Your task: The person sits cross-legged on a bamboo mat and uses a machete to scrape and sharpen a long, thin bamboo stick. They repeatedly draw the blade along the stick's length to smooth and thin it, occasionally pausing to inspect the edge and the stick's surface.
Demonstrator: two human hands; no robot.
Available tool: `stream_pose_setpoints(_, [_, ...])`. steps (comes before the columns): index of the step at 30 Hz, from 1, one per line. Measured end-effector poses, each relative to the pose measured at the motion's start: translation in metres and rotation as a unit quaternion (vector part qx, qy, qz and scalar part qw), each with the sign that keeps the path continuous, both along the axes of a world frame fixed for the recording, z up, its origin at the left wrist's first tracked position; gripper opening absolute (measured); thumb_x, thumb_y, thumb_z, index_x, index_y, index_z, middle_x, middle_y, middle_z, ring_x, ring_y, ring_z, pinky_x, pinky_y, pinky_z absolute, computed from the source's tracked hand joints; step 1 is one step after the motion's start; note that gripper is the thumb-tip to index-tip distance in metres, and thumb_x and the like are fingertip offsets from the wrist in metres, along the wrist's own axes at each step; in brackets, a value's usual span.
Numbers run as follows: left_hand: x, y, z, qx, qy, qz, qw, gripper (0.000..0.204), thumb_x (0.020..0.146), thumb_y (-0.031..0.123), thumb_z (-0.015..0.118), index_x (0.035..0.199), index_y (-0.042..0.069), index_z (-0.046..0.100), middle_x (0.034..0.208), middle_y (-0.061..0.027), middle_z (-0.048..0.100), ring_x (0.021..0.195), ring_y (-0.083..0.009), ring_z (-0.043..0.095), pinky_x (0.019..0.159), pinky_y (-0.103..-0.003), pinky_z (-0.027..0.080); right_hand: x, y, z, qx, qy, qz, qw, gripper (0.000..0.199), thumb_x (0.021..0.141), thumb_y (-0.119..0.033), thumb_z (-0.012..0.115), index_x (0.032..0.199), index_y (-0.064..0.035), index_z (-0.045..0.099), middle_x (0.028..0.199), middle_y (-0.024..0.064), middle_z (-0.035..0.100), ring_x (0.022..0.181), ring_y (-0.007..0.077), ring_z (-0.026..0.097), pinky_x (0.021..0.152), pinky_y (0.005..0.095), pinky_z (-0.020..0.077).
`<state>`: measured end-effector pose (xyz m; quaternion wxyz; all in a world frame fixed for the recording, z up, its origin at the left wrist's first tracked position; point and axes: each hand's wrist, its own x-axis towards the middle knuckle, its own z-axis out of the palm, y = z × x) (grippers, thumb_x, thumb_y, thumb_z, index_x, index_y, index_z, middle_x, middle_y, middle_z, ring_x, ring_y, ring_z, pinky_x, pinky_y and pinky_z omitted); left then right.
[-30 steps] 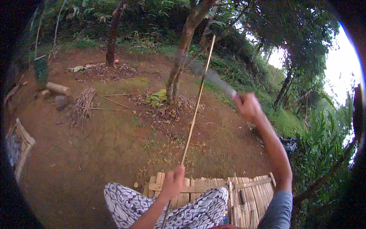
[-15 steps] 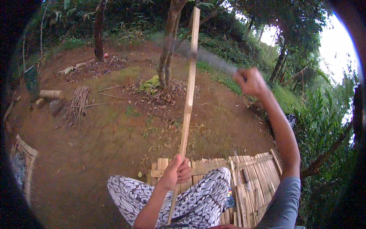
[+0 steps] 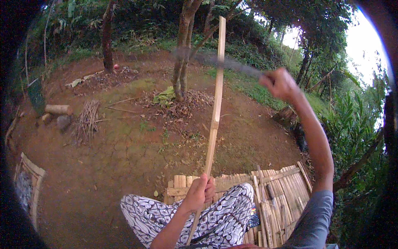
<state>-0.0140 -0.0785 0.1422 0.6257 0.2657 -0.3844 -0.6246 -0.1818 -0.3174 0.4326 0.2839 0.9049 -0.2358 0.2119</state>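
Observation:
My left hand is closed round the lower part of a long pale bamboo strip. The strip stands nearly upright in front of me, with a node about midway and its lower end down over my lap. Out to the right, my raised right hand grips a long-bladed knife. Its grey blade is smeared by motion and crosses the upper part of the strip; whether it touches the bamboo I cannot tell. The knife's handle is mostly hidden in my fist.
I sit cross-legged in patterned trousers on a bamboo slat platform with loose strips on it. Beyond are a tree trunk, a bundle of sticks and a cut log. A framed panel stands at the left.
Both hands and the bamboo strip have shifted slightly rightward in view, the strip a little lower. The blade still lies across the strip's upper part, blurred in both frames.

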Motion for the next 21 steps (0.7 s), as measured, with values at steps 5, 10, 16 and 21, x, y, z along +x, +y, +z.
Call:
stream_pose_setpoints(5, [0.009,-0.016,-0.020,0.007,-0.011,0.133,0.991,0.040,0.098,0.036,0.035,0.071,0.006,0.043,0.052,0.0045,0.027,0.045,-0.0067,0.029,0.041,-0.023,0.024,0.010,0.050,0.022,0.026,-0.044,-0.071,0.996,0.042,0.080,-0.045,0.056,0.070,-0.0049,0.059,0.053,0.0147,0.052,0.050,0.0344,0.052,0.050,0.0418,0.0413])
stream_pose_setpoints(10, [-0.010,-0.011,-0.017,-0.073,-0.287,0.302,0.906,0.039,0.095,0.026,0.040,0.067,0.000,0.047,0.050,-0.0070,0.042,0.044,-0.0170,0.042,0.043,-0.033,0.030,0.013,0.068,-0.012,-0.052,0.173,0.039,0.983,0.041,0.082,-0.042,0.055,0.070,-0.0031,0.059,0.054,0.0167,0.051,0.050,0.0338,0.053,0.050,0.0415,0.0410])
stream_pose_setpoints(16, [-0.015,-0.012,-0.012,-0.075,-0.319,0.313,0.891,0.039,0.095,0.025,0.039,0.068,-0.002,0.046,0.050,-0.0170,0.040,0.044,-0.0239,0.039,0.045,-0.038,0.031,-0.018,0.022,0.013,0.086,-0.112,-0.105,0.984,0.047,0.078,-0.057,0.051,0.090,-0.0138,0.064,0.061,0.0170,0.058,0.060,0.0364,0.059,0.062,0.0500,0.0446])
stream_pose_setpoints(21, [0.002,-0.001,-0.015,-0.037,-0.331,0.337,0.881,0.040,0.095,0.025,0.039,0.067,-0.002,0.044,0.049,-0.0143,0.037,0.044,-0.0204,0.036,0.045,-0.037,0.031,0.002,0.062,-0.013,-0.033,0.132,0.003,0.991,0.041,0.074,-0.047,0.060,0.074,-0.0057,0.064,0.059,0.0169,0.056,0.059,0.0375,0.056,0.059,0.0453,0.0456])
